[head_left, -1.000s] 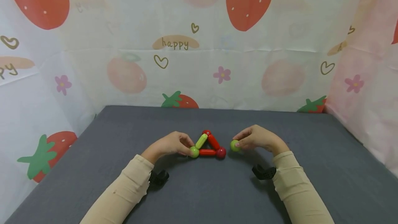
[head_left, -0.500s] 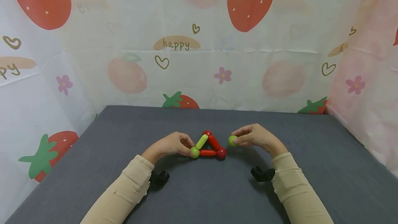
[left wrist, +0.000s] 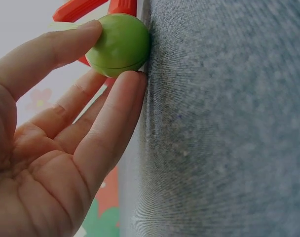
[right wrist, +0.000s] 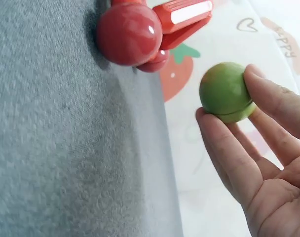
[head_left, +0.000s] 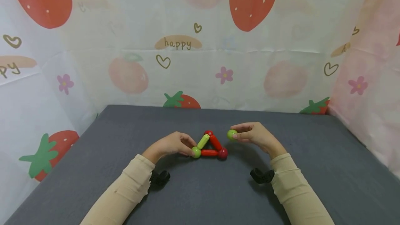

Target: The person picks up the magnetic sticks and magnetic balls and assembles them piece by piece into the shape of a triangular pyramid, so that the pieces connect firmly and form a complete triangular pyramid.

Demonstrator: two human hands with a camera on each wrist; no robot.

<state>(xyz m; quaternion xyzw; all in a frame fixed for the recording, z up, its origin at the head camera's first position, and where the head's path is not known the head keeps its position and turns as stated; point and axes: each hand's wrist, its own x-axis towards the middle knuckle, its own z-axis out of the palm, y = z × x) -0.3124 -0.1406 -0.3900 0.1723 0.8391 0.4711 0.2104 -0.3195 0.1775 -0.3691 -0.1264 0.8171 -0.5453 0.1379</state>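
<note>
A small triangular frame of toy rods and balls stands mid-table. My left hand (head_left: 179,144) pinches its left corner, a green ball (left wrist: 119,44), between thumb and fingers, close against the tabletop. A red rod (head_left: 209,153) runs from there to a red ball (right wrist: 129,33) at the right corner. A yellow-green rod (head_left: 203,141) and another red rod (head_left: 215,142) converge toward the back, by a second red ball (right wrist: 155,61). Raised above the table, right of the frame, my right hand (head_left: 257,137) holds a separate green ball (right wrist: 226,91) by thumb and fingertips.
The dark grey table (head_left: 200,197) extends around both forearms. Behind it hangs a pale curtain (head_left: 187,75) printed with strawberries, which also closes off both sides. Black wrist-worn devices (head_left: 262,175) sit under the cuffs, low over the table.
My right hand has lifted its green ball and carried it slightly left and farther back, toward the frame's back corner. The left hand and the frame stay in place.
</note>
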